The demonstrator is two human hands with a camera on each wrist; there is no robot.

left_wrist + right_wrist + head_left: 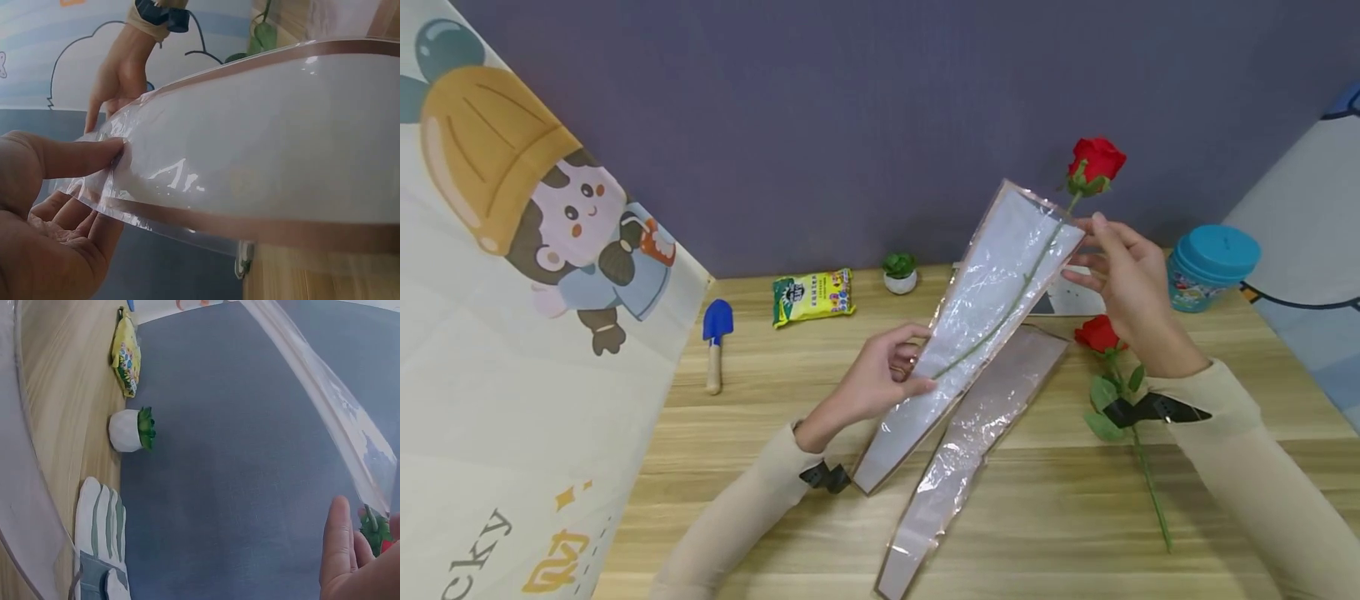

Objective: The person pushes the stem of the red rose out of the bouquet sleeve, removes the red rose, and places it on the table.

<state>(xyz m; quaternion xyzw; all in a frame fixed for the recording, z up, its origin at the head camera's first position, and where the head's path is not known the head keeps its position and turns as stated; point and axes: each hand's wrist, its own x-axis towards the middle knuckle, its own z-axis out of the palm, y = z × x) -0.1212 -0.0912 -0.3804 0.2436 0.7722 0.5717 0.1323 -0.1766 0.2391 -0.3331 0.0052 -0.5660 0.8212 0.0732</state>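
Note:
A clear cellophane sleeve (992, 308) with a brown edge is held tilted above the wooden table (760, 467). Inside it runs the green stem of a red rose (1096, 160), whose bloom sticks out past the top. My left hand (913, 364) pinches the sleeve's left edge near its middle; the thumb (75, 156) presses the film (250, 144). My right hand (1086, 246) pinches the sleeve's upper right corner just under the bloom, and its fingers (340, 550) lie beside the green sepals (375, 531). A second sleeve (970, 433) and a second rose (1097, 333) lie on the table.
Along the back edge lie a blue trowel (717, 329), a yellow-green packet (812, 296), a small potted plant (899, 272) and a teal-lidded tub (1210, 267). A striped glove (100, 537) lies behind the sleeve. A cartoon cloth (512, 333) hangs at the left.

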